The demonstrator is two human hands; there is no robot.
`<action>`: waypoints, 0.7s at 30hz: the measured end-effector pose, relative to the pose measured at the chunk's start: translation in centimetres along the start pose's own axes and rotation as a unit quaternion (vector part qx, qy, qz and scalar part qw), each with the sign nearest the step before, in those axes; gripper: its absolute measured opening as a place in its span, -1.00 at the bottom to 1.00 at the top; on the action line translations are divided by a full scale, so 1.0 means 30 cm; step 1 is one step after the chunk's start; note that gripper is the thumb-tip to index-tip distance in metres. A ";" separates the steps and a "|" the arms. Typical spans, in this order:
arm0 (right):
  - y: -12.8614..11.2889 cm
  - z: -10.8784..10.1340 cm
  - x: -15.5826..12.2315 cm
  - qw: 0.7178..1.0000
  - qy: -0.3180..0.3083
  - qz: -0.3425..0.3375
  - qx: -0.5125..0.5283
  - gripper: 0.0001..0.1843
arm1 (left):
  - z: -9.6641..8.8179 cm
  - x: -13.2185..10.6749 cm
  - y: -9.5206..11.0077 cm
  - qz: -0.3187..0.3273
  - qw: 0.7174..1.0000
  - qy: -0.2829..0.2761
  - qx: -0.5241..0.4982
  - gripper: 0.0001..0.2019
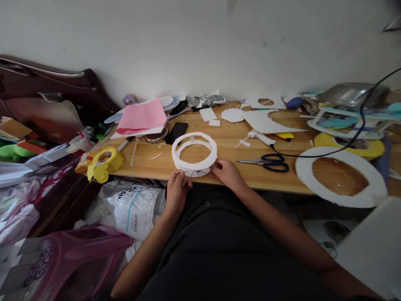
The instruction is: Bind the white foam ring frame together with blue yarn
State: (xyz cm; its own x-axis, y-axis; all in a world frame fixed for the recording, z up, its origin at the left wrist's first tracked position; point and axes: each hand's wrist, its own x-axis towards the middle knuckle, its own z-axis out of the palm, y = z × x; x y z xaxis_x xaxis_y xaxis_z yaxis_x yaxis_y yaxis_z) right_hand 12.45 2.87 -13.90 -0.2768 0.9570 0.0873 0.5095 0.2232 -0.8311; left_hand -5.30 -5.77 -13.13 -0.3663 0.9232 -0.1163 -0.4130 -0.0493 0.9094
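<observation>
At the front of the wooden table, a white two-tier ring frame [176, 155] stands with short uprights joining its upper and lower hoops. My left hand [177, 190] is closed at its near left edge, thumb and fingers pinched together. On the near right side, my right hand [228, 173] grips the frame low, with some fingertips hidden by the hoop. Dark-handled scissors [272, 163] lie to the right of that hand. Behind them rests a white glue gun [260, 137]. A thin white strip [156, 156] lies left of the frame.
A yellow tape roll [116, 159] and pink sheet [142, 116] are on the left. A black phone [177, 133] lies behind the frame. White board offcuts [269, 125] sit farther back. A large white ring [372, 179] overhangs the right front edge; a black cable [360, 119] crosses above.
</observation>
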 end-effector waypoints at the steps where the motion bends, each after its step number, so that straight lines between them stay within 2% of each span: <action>1: -0.004 0.000 -0.003 1.000 0.006 -0.004 -0.013 -0.74 | 0.003 0.004 -0.004 0.002 1.000 -0.008 0.020 -0.70; 6: -0.026 0.004 -0.037 0.996 0.023 -0.040 -0.078 -0.78 | 0.005 0.021 -0.009 0.027 0.986 -0.038 0.162 -0.75; 13: -0.037 0.010 -0.087 0.984 0.017 -0.104 -0.146 -0.84 | 0.015 -0.028 0.013 0.101 0.912 -0.054 0.393 -0.91; 17: -0.026 0.021 -0.093 0.977 0.029 -0.138 -0.159 -0.83 | 0.009 -0.023 0.007 0.151 0.885 -0.070 0.434 -0.96; 21: -0.026 0.020 -0.092 0.968 0.055 -0.170 -0.175 -0.76 | -0.009 0.000 0.002 0.194 0.882 -0.101 0.417 -0.88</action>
State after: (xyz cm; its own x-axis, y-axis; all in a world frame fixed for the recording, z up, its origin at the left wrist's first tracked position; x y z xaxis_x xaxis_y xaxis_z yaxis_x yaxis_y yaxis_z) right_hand 12.34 -0.07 -13.83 -0.3989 0.8263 0.3976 0.6534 0.5604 -0.5090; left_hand -5.55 -5.87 -13.19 -0.1539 0.9516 0.2661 0.4987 -0.1577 0.8523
